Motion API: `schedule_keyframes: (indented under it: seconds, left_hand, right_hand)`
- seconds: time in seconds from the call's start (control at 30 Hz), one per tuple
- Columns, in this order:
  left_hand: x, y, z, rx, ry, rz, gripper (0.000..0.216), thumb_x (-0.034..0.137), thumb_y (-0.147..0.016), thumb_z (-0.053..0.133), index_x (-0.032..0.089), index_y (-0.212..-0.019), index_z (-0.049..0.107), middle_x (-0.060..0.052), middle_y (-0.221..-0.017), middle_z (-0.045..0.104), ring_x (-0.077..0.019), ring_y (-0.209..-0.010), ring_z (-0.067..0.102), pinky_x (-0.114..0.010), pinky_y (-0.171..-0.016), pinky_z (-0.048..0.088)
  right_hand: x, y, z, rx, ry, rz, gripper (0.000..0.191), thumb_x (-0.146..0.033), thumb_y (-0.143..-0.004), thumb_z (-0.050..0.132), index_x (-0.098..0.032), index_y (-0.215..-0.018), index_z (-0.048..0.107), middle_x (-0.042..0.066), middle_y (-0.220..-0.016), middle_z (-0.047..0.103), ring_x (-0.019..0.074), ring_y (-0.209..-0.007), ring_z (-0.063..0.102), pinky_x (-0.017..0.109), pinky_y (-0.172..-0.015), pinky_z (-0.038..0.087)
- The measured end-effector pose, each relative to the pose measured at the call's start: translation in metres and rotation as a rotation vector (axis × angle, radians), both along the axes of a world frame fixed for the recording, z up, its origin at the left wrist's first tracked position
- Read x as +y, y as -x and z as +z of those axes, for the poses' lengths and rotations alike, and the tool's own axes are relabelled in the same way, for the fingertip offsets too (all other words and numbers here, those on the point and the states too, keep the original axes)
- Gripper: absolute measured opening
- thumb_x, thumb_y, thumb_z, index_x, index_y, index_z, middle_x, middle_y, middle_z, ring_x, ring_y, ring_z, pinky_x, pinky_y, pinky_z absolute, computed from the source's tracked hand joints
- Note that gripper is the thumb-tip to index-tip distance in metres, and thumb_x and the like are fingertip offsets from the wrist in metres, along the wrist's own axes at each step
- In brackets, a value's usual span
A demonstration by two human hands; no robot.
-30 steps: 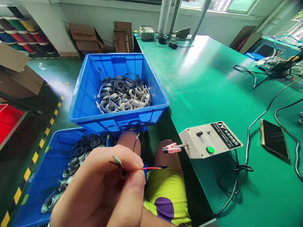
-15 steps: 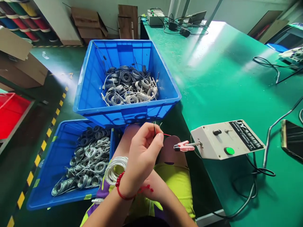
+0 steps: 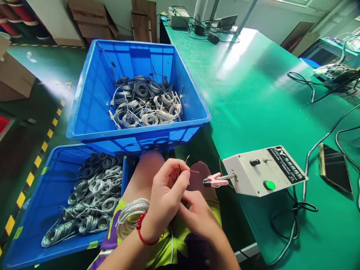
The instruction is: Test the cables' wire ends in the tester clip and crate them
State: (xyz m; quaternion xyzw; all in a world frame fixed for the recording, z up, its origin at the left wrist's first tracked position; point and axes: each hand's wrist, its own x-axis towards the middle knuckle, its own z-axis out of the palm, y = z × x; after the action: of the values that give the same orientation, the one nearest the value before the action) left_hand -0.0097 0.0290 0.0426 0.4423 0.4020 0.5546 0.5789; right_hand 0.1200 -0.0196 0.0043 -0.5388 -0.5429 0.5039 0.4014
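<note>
My left hand (image 3: pixel 168 189), with a red beaded bracelet at the wrist, pinches the stripped end of a cable between thumb and forefinger. From that pinch a thin red wire (image 3: pixel 194 171) points right and a pale wire sticks up. My right hand (image 3: pixel 196 210) is close below with curled fingers, partly behind the left; what it grips is hidden. A coil of clear cable (image 3: pixel 131 215) lies on my lap beside the left wrist. Right of the fingertips, a pink clip (image 3: pixel 216 180) sits on the shaft of a white control box (image 3: pixel 264 170), apart from both hands.
A large blue bin (image 3: pixel 137 138) holds black and clear cable coils. A lower blue bin (image 3: pixel 25 240) at left holds more coils. On the green table (image 3: pixel 253 101) lie a phone (image 3: pixel 335 167) and loose black cables. Cardboard boxes (image 3: pixel 14 77) stand at far left.
My right hand has come out from beneath the left and shows more, its fingers near the left palm. The left hand has lowered slightly, still pinching the wires. The whole view has shifted.
</note>
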Motion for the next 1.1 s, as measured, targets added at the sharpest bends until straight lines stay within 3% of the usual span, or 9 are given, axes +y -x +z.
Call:
schedule_keyframes:
  seconds: [0.1,0.2,0.33,0.43,0.6,0.77,0.83,1.0,1.1]
  left_hand:
    - [-0.012,0.001,-0.009,-0.008,-0.175,0.121,0.004,0.023,-0.112,0.072,0.023,-0.109,0.074,0.0,-0.088,0.066,-0.0119,-0.068,0.055,-0.023,-0.061,0.046]
    - [-0.017,0.001,-0.011,0.036,-0.375,0.09,0.012,0.014,-0.111,0.068,0.024,-0.115,0.074,-0.002,-0.091,0.07,-0.013,-0.07,0.06,-0.024,-0.062,0.049]
    - [-0.012,0.0,-0.007,0.125,-0.646,0.039,0.023,0.005,-0.103,0.068,0.023,-0.116,0.073,-0.001,-0.08,0.072,-0.0131,-0.062,0.061,-0.024,-0.058,0.049]
    - [-0.008,-0.001,-0.005,0.162,-0.761,0.033,0.026,0.003,-0.097,0.072,0.023,-0.114,0.074,-0.002,-0.079,0.077,-0.0134,-0.06,0.064,-0.023,-0.057,0.051]
    - [-0.007,0.001,-0.004,0.174,-0.811,-0.015,0.028,0.009,-0.097,0.07,0.026,-0.118,0.075,0.0,-0.071,0.075,-0.015,-0.051,0.062,-0.027,-0.055,0.05]
    - [-0.005,0.006,0.002,0.043,-0.769,-0.253,0.015,0.024,-0.106,0.064,0.027,-0.115,0.076,-0.004,-0.071,0.079,-0.0203,-0.056,0.073,-0.031,-0.058,0.057]
    - [-0.004,0.008,0.003,0.012,-0.73,-0.31,0.018,0.03,-0.111,0.06,0.025,-0.107,0.078,-0.006,-0.071,0.078,-0.0205,-0.06,0.074,-0.03,-0.058,0.056]
    - [-0.005,0.012,0.0,0.058,-0.633,-0.222,0.02,0.027,-0.11,0.066,0.022,-0.099,0.082,-0.005,-0.07,0.077,-0.0171,-0.056,0.066,-0.027,-0.056,0.052]
    - [-0.005,0.013,0.0,0.114,-0.61,-0.156,0.016,0.022,-0.107,0.068,0.022,-0.099,0.082,-0.005,-0.073,0.079,-0.0164,-0.057,0.066,-0.026,-0.055,0.051]
  right_hand:
    - [-0.012,-0.007,0.02,0.04,-0.057,-0.154,0.031,-0.037,-0.11,0.073,-0.021,-0.087,0.084,0.0,-0.066,0.073,0.0152,-0.059,0.065,0.025,-0.059,0.05]
    - [-0.027,0.001,0.032,0.237,-0.106,-0.389,0.017,-0.038,-0.108,0.079,-0.023,-0.106,0.088,0.0,-0.068,0.074,0.0147,-0.056,0.066,0.022,-0.054,0.052]
    - [-0.034,0.016,0.035,0.459,-0.123,-0.468,0.01,-0.034,-0.105,0.085,-0.028,-0.111,0.088,0.0,-0.074,0.076,0.0109,-0.058,0.064,0.017,-0.056,0.053]
    - [-0.034,0.02,0.034,0.52,-0.139,-0.504,0.006,-0.032,-0.104,0.087,-0.028,-0.107,0.088,0.001,-0.078,0.077,0.0111,-0.063,0.065,0.017,-0.059,0.055]
    - [-0.029,0.019,0.043,0.552,-0.118,-0.574,0.011,-0.034,-0.097,0.091,-0.025,-0.092,0.086,0.002,-0.076,0.075,0.013,-0.066,0.066,0.019,-0.062,0.055]
    - [-0.015,0.015,0.057,0.707,-0.006,-0.455,0.019,-0.035,-0.092,0.091,-0.023,-0.081,0.081,-0.007,-0.057,0.055,0.0059,-0.045,0.033,0.017,-0.044,0.03]
    - [-0.012,0.014,0.056,0.682,-0.005,-0.448,0.021,-0.038,-0.091,0.092,-0.022,-0.082,0.081,-0.007,-0.057,0.055,0.0065,-0.045,0.032,0.018,-0.043,0.027]
    - [-0.022,0.013,0.039,0.423,-0.104,-0.548,0.023,-0.04,-0.098,0.087,-0.022,-0.086,0.08,0.0,-0.072,0.069,0.0119,-0.054,0.053,0.022,-0.05,0.045]
    - [-0.027,0.014,0.035,0.291,-0.253,-0.55,0.011,-0.036,-0.1,0.086,-0.026,-0.099,0.085,0.001,-0.077,0.074,0.0159,-0.063,0.064,0.025,-0.06,0.055]
